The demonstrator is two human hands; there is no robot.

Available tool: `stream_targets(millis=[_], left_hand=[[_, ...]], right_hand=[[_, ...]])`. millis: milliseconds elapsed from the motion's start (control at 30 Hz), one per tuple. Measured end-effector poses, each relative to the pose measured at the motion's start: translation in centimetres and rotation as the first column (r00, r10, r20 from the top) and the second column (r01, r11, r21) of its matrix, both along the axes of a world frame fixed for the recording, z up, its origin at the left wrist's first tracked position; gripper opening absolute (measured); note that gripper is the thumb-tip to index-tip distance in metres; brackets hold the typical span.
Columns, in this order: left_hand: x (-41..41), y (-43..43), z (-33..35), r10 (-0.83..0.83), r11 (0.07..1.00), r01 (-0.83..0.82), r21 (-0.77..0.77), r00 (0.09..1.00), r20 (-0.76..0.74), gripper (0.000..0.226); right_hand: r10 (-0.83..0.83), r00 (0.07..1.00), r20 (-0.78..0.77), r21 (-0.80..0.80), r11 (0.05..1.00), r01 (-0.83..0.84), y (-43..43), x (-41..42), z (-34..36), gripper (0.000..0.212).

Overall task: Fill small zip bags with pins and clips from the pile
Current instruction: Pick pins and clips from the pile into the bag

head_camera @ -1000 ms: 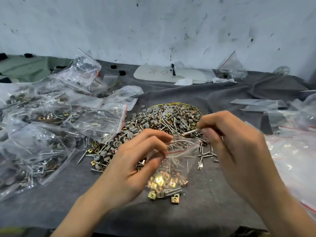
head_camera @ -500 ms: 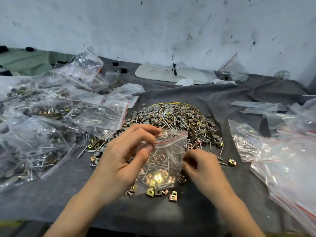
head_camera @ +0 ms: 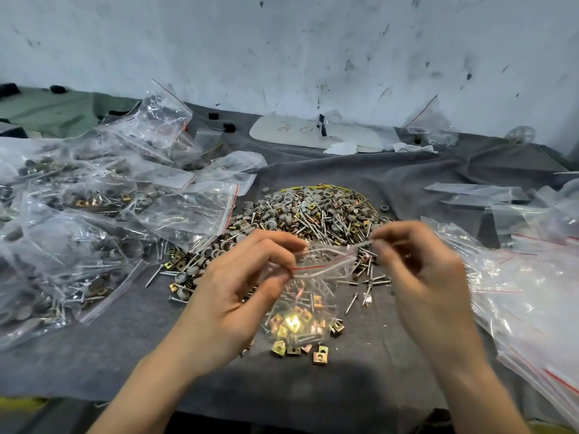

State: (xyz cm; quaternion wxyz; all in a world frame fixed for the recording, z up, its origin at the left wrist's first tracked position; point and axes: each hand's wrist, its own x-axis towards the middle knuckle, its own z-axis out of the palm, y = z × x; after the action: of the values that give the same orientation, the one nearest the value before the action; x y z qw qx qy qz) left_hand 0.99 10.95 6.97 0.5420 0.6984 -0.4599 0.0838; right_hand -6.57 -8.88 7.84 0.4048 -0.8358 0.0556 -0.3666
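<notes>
A small clear zip bag (head_camera: pixel 310 296) with a red line at its mouth hangs between my hands, holding several brass clips and thin pins. My left hand (head_camera: pixel 238 292) pinches the left side of its mouth. My right hand (head_camera: pixel 419 270) pinches the right end of the mouth, which gapes between them. Behind the bag lies the pile (head_camera: pixel 313 214) of grey caps, pins and brass clips on the dark grey cloth (head_camera: pixel 376 386). A few loose brass clips (head_camera: pixel 319 355) lie just below the bag.
Several filled zip bags (head_camera: pixel 72 245) crowd the left side. A stack of flat zip bags (head_camera: pixel 526 292) lies at the right. A white board (head_camera: pixel 316 133) and another bag (head_camera: pixel 429 123) sit at the back by the wall.
My right hand has risen from the cloth beside the bag's bottom to the right end of the bag's mouth and now pinches it. My left hand keeps its hold.
</notes>
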Motion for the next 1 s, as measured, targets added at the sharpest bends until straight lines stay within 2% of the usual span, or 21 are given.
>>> stream_targets(millis=[67,133,200,267,333,367,433,500,533,700,867,900,933,1000], left_hand=[[-0.1,-0.3,0.1,-0.044,0.999,0.044,0.008,0.999,-0.001,0.014],[-0.2,-0.6,0.2,-0.067,0.998,0.067,0.013,0.998,0.002,0.014],[-0.2,-0.6,0.2,-0.065,0.998,0.065,0.012,0.998,0.008,0.012],[-0.1,-0.4,0.2,-0.041,0.999,0.041,0.000,0.999,0.009,0.011],[0.0,-0.3,0.1,-0.011,1.000,0.012,-0.018,1.000,0.005,0.011],[0.0,-0.2,0.1,-0.001,1.000,0.001,-0.022,1.000,-0.001,0.012],[0.1,-0.1,0.1,0.009,1.000,-0.009,-0.025,1.000,-0.013,0.012],[0.1,0.0,0.1,0.007,1.000,-0.008,-0.026,1.000,-0.019,0.012],[0.1,0.0,0.1,0.007,1.000,-0.007,-0.026,1.000,-0.018,0.012],[0.3,0.3,-0.1,0.032,0.999,-0.033,-0.030,0.999,-0.035,0.012],[0.2,0.2,0.0,0.039,0.999,-0.040,-0.019,0.999,-0.031,0.017],[0.1,0.1,0.0,0.038,0.999,-0.039,-0.013,0.999,-0.027,0.018],[0.1,0.0,0.0,0.038,0.999,-0.038,-0.009,0.999,-0.019,0.018],[0.0,-0.1,-0.1,0.038,0.999,-0.038,-0.009,0.999,0.006,0.018]], right_hand=[[0.084,0.989,0.121,-0.097,0.993,-0.073,0.7,-0.8,2.7,0.012],[0.151,0.985,0.085,-0.235,0.964,-0.127,1.4,-1.1,4.3,0.008],[0.193,0.981,0.002,-0.288,0.940,-0.185,1.4,-1.1,4.4,0.018],[0.229,0.973,-0.015,-0.120,0.966,-0.230,0.7,-0.9,3.8,0.027],[0.151,0.988,0.012,0.043,0.988,-0.152,-0.6,-0.3,2.3,0.022],[0.074,0.997,-0.039,0.058,0.996,-0.071,-1.3,0.3,1.1,0.018],[-0.029,0.947,-0.319,-0.062,0.998,0.010,-2.2,1.6,-1.6,0.016],[-0.082,0.834,-0.546,-0.252,0.965,-0.070,-2.1,2.2,-4.7,0.017],[-0.089,0.813,-0.575,-0.297,0.949,-0.106,-2.2,2.3,-6.0,0.018],[-0.082,0.817,-0.571,-0.415,0.887,-0.201,-3.3,1.8,-7.1,0.010],[-0.101,0.788,-0.607,-0.567,0.750,-0.341,-4.3,1.1,-6.5,0.014],[-0.088,0.795,-0.600,-0.561,0.755,-0.340,-4.3,1.2,-6.0,0.014],[-0.041,0.829,-0.558,-0.507,0.807,-0.302,-4.2,1.2,-5.3,0.012],[0.068,0.941,-0.331,-0.306,0.936,-0.175,-3.9,1.0,-3.2,0.018]])
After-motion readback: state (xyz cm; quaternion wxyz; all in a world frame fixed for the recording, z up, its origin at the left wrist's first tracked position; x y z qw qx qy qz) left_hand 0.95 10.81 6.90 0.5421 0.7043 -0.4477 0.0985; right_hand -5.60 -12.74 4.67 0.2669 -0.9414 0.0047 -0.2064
